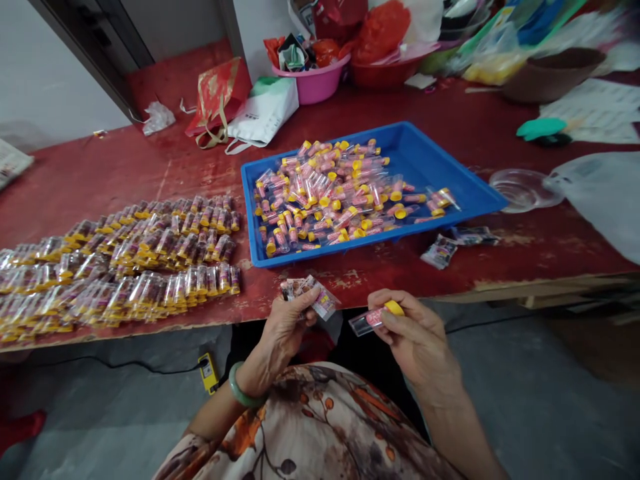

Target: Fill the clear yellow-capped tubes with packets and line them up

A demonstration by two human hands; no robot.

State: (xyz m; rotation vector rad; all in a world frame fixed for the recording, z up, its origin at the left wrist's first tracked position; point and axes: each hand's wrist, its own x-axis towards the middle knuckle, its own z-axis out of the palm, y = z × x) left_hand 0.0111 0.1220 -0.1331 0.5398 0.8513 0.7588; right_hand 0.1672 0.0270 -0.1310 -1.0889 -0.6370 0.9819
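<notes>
My left hand (290, 317) is closed around several small printed clear plastic packets (324, 301), fanned out at the table's front edge. In my right hand (413, 333), fingers and thumb grip a clear tube (367, 322) with a yellow cap and something pink inside; its capped end sits at the fingers and the clear end points left. The two hands are apart, just in front of the table edge. Beyond them lies a blue tray (440, 160) with a heap of similar yellow-capped tubes (325, 193).
Rows of packed yellow-capped tubes (150, 247) cover the table's left side. Right of the tray's front lie loose packets (440, 251), a clear plastic lid (525, 190) and a white bag (605, 197). A pink basin (317, 83) and bags stand behind.
</notes>
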